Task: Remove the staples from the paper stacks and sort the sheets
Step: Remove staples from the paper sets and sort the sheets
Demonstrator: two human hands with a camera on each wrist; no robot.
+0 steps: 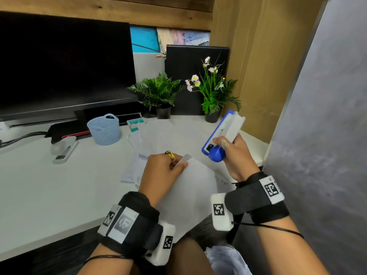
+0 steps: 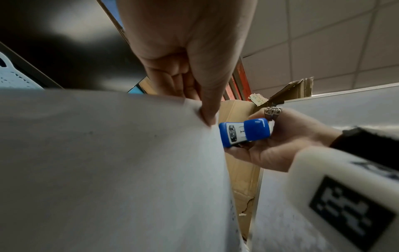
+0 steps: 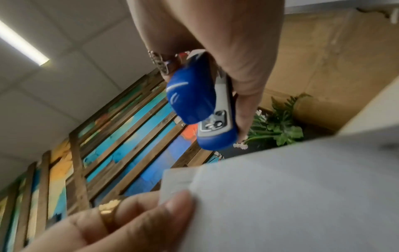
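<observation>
Plainly, from the head view, the staple-pulling step is in hand: the left hand (image 1: 162, 171) pinches the upper corner of a thin stack of white paper sheets (image 1: 190, 195), lifted off the white tabletop (image 1: 49, 185) towards the person, while the right hand (image 1: 236, 155) has its fingers curled round a blue-and-white plastic stapler with a remover tip (image 1: 222, 133), held just beside that corner but not touching it. More loose white sheets (image 1: 143, 147) lie spread on the tabletop beyond the hands, near a pale blue perforated plastic basket (image 1: 104, 129) and a second, white stapler (image 1: 64, 148); these look like sorted or waiting pages, though I cannot tell which. From the left wrist view, the thumb and fingers (image 2: 207, 109) clamp the paper's corner, and the blue tool's metal nose (image 2: 234, 133) faces it at close range. From the right wrist view, the tool hangs above the folded-back corner (image 3: 179, 182), still apart from it. No staple shows in any view, so the next move seems to call for bringing the tip under the staple at that pinched corner while the left hand keeps the sheets taut. Only black-and-white square markers on the wrist bands (image 1: 272, 188) show; a tag on the cardboard in the left wrist view carries print too blurred to read.
</observation>
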